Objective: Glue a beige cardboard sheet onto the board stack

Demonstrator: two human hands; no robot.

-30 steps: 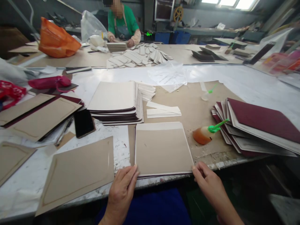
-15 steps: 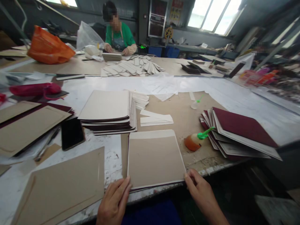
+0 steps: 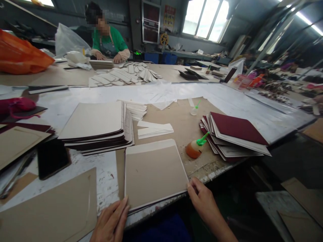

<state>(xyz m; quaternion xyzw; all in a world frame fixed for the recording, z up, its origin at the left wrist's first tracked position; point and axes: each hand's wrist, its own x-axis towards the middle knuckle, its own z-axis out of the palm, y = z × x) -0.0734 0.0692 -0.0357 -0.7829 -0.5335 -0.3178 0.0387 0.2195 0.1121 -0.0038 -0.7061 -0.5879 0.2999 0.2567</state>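
Observation:
A beige board panel (image 3: 153, 174) with a pale strip along its far edge lies flat in front of me at the table's front edge. My left hand (image 3: 111, 218) is closed at its near left corner, fingers pressed together along the edge. At the near right corner, my right hand (image 3: 202, 196) pinches the panel between thumb and fingers. Just beyond it lie several narrow white strips (image 3: 155, 130). To its right stands a squat bottle (image 3: 193, 150) of orange-brown liquid with a green nozzle.
Stacked pale boards (image 3: 94, 121) stand at the back left, maroon covers (image 3: 238, 129) at the right. A phone (image 3: 52, 158), a pen (image 3: 17, 174) and another beige board (image 3: 58, 205) lie left. A co-worker (image 3: 108, 42) in green sits across the table, behind piled pale pieces (image 3: 123, 74).
My view has turned to the right, so the table's things sit further left in it. Both hands keep their places at the panel's near corners. The co-worker's hands have shifted slightly.

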